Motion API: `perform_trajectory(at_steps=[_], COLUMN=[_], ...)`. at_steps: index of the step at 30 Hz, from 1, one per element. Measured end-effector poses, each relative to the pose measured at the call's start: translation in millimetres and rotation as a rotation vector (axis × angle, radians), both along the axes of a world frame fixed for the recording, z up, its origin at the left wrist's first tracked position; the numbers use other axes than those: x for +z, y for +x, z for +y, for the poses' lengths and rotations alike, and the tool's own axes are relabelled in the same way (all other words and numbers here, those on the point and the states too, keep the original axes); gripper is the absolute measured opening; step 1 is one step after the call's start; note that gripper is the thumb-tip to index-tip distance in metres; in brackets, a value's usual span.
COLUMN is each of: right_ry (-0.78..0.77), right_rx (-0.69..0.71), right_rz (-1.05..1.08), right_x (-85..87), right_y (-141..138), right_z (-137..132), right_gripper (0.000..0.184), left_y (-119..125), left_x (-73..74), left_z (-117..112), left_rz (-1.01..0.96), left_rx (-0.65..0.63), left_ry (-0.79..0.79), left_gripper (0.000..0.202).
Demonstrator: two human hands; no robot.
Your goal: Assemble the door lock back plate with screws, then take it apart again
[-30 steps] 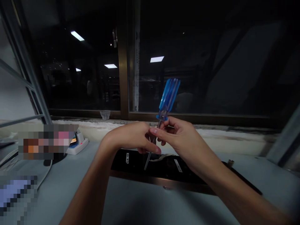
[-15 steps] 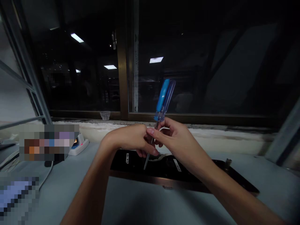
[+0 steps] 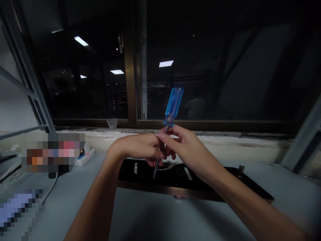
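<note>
Between my two hands a screwdriver with a clear blue handle stands tilted, handle up and metal shaft down. My right hand pinches the shaft just under the handle. Lower down, the curled fingers of my left hand close round the shaft. Its tip points at a long black panel with a metal edge, lying on the table; whether it touches cannot be made out. White labels, a pale wire and a brass stub show on the panel. My right forearm covers part of it.
A power strip with a red light sits on the table at left, beside blurred items and cables. A small clear cup stands on the window ledge. Metal frame posts rise at both sides; a dark window is behind.
The screwdriver has turned about its shaft, so its handle shows a different face, and the handle sits slightly lower and further left. Both hands keep their hold.
</note>
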State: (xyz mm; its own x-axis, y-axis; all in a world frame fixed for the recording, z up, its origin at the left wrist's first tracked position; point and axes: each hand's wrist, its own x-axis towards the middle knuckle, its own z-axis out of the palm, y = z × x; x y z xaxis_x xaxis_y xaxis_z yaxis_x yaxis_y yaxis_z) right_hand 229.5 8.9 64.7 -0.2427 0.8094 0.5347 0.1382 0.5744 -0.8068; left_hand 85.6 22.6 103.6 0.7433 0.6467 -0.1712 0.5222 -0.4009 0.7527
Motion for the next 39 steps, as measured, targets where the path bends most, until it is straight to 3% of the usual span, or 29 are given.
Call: perform_trajectory(at_steps=[4,10,12,16,23,26,30,32,36,39], right_ry=[-0.051,-0.038,-0.035,-0.033,-0.001,-0.028,-0.075,-0.052,-0.035,-0.08], right_rx=[0.094,-0.028,0.004,0.077,-0.089,-0.049,0.026,-0.014,-0.145,-0.11], right_rz=[0.031,0.094,0.068,0.031,0.053,0.006,-0.038,-0.03,-0.024,-0.035], right_x=[1.3,1.0,0.8,2.2,3.2,2.3,3.4,4.3,3.9,2.7], right_y=[1.8,1.2,0.7,1.7,4.2,3.3,2.5,2.5,2.1,0.9], right_z=[-1.5,-2.8,-3.3,-4.4,-3.7,-2.8,-4.9,-6.8,-8.7,-9.2], right_gripper=[0.018,0.035,0.029,0.019,0.025,0.019,0.023,0.026,0.034,0.037], left_y=[0.0,6.4,7.0,5.0,5.0,5.3,1.8,-0.5,-0.9,1.6], left_x=[-1.2,-2.4,-3.6,-4.9,-4.2,-5.1,-6.0,-6.3,-7.0,-7.6], left_z=[0.5,0.5,1.2,1.8,2.0,3.6,4.7,4.7,4.5,4.4], left_rz=[0.01,-0.04,-0.02,-0.02,-0.015,0.018,0.034,0.005,-0.089,-0.014], left_rx=[-0.035,-0.028,-0.017,-0.032,-0.038,-0.052,-0.059,-0.084,-0.183,-0.136], left_ry=[-0.005,0.039,0.002,-0.067,0.049,0.003,-0.052,-0.046,-0.001,-0.013], left_gripper=[0.007,0.015,0.005,0.011,0.021,0.006,0.013,0.005,0.015,0.005])
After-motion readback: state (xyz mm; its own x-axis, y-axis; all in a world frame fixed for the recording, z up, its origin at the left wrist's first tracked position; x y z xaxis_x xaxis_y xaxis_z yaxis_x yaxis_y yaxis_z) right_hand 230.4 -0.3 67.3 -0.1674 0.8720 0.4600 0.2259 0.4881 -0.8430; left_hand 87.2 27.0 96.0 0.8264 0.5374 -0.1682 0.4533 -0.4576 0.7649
